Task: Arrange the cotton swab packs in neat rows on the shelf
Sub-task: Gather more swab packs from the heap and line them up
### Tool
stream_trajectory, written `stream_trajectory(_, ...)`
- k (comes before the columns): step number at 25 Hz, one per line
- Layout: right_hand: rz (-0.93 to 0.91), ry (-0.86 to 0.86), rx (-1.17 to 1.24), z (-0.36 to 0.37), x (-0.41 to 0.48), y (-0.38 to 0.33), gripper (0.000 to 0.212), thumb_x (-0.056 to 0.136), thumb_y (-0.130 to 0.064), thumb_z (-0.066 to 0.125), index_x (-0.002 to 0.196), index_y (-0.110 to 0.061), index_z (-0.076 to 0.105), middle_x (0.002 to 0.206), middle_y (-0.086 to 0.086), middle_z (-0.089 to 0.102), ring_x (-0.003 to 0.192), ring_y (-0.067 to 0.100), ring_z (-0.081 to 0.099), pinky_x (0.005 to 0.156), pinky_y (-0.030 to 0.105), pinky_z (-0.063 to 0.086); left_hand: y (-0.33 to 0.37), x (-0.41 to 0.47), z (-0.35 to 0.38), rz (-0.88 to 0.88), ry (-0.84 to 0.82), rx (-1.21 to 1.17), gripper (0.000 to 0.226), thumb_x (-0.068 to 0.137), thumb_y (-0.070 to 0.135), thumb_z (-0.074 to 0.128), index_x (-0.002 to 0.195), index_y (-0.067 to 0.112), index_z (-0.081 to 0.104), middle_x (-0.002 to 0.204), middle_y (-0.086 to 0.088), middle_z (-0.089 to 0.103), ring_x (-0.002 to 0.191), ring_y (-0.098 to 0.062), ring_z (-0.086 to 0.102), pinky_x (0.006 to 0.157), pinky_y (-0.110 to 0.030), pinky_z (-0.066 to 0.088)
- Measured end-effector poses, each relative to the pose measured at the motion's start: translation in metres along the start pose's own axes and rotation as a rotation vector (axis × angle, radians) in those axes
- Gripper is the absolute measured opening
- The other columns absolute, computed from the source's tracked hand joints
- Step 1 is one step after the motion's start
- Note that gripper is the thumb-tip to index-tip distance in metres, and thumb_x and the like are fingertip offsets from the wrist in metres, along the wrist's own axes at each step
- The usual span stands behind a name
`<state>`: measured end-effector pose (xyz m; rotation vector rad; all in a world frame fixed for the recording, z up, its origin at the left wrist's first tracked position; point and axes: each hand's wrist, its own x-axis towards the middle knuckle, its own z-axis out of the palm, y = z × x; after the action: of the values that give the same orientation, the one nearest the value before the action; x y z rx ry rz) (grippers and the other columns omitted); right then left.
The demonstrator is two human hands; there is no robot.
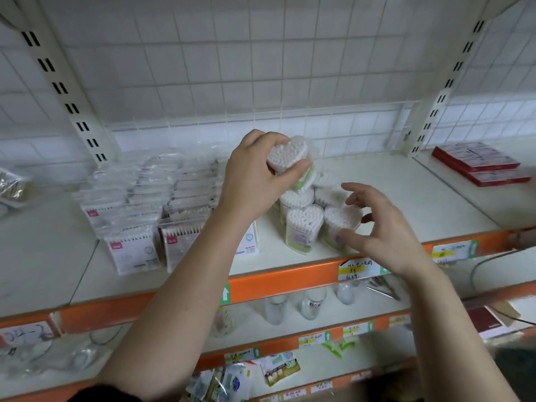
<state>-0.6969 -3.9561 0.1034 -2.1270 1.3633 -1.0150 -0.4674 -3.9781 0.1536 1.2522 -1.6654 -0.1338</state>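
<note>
The person is reaching both bare forearms up and forward from the bottom of the view. The left hand (255, 175) is sitting higher, gripping a heart-shaped cotton swab pack (287, 154) from the side. Its thumb is pressing the pack's near edge and its fingers are curling over the far edge. The right hand (380, 230) is hovering lower and to the right, with the palm facing left. Its fingers are spreading in a loose curve, grasping nothing.
</note>
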Motion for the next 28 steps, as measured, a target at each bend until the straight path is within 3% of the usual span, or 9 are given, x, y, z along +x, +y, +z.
stream_trajectory(4, -0.017, 0.013, 0.047, 0.001, 0.002, 0.006, 0.063, 0.072, -0.02, 0.076, 0.127, -0.033, 0.049, 0.109, -0.012, 0.05, 0.101, 0.005, 0.051, 0.08, 0.018, 0.043, -0.005, 0.01, 0.005, -0.056, -0.062, -0.03, 0.043, 0.07, 0.042, 0.079, 0.104, 0.02, 0.065, 0.1, 0.009, 0.055, 0.075, 0.0, 0.051, 0.074, -0.016, 0.042)
stream_trajectory(7, -0.011, 0.09, 0.09, 0.004, 0.002, 0.011, 0.034, 0.085, -0.039, 0.057, 0.118, -0.033, 0.055, 0.111, -0.015, 0.053, 0.102, 0.003, 0.053, 0.08, 0.013, 0.042, -0.009, 0.024, 0.013, -0.082, -0.138, -0.037, 0.042, 0.072, 0.033, 0.077, 0.11, 0.019, 0.064, 0.108, 0.008, 0.054, 0.078, -0.007, 0.053, 0.081, -0.022, 0.046)
stream_trajectory(10, 0.03, 0.215, 0.055, 0.008, 0.006, 0.023, 0.026, 0.093, -0.032, 0.04, 0.109, -0.026, 0.06, 0.107, -0.012, 0.059, 0.099, 0.002, 0.054, 0.081, 0.004, 0.036, -0.012, 0.046, 0.026, -0.062, -0.181, -0.02, 0.046, 0.073, 0.035, 0.076, 0.114, 0.019, 0.063, 0.114, 0.005, 0.052, 0.086, -0.01, 0.055, 0.088, -0.022, 0.044)
stream_trajectory(12, 0.043, 0.248, -0.008, 0.008, 0.013, 0.036, 0.03, 0.093, -0.026, 0.038, 0.109, -0.018, 0.062, 0.104, -0.008, 0.061, 0.101, 0.008, 0.055, 0.084, 0.007, 0.035, -0.015, 0.064, 0.036, -0.038, -0.198, 0.01, 0.049, 0.073, 0.036, 0.078, 0.116, 0.019, 0.063, 0.116, 0.0, 0.051, 0.097, -0.01, 0.053, 0.087, -0.015, 0.038)
stream_trajectory(17, 0.119, 0.203, -0.19, 0.003, 0.027, 0.067, 0.022, 0.089, -0.008, 0.055, 0.108, -0.013, 0.064, 0.097, 0.001, 0.062, 0.091, 0.022, 0.057, 0.077, 0.026, 0.039, -0.027, 0.115, 0.07, 0.016, -0.242, 0.074, 0.053, 0.072, 0.041, 0.078, 0.115, 0.014, 0.065, 0.109, -0.008, 0.053, 0.101, -0.016, 0.054, 0.079, -0.006, 0.032)
stream_trajectory(21, 0.16, 0.149, -0.299, 0.006, 0.032, 0.083, 0.023, 0.082, -0.005, 0.06, 0.103, -0.011, 0.066, 0.096, 0.007, 0.064, 0.093, 0.03, 0.057, 0.076, 0.027, 0.037, -0.035, 0.142, 0.106, 0.025, -0.256, 0.178, 0.055, 0.074, 0.047, 0.075, 0.117, 0.015, 0.065, 0.11, -0.005, 0.055, 0.102, -0.018, 0.055, 0.079, -0.018, 0.037)
stream_trajectory(28, 0.187, 0.2, -0.27, 0.009, 0.033, 0.087, 0.02, 0.083, -0.009, 0.058, 0.102, -0.011, 0.064, 0.097, 0.005, 0.066, 0.094, 0.026, 0.057, 0.073, 0.03, 0.043, -0.034, 0.162, 0.16, 0.057, -0.485, 0.444, 0.065, 0.073, 0.059, 0.07, 0.121, 0.017, 0.062, 0.118, -0.003, 0.059, 0.113, -0.023, 0.052, 0.089, -0.031, 0.041)
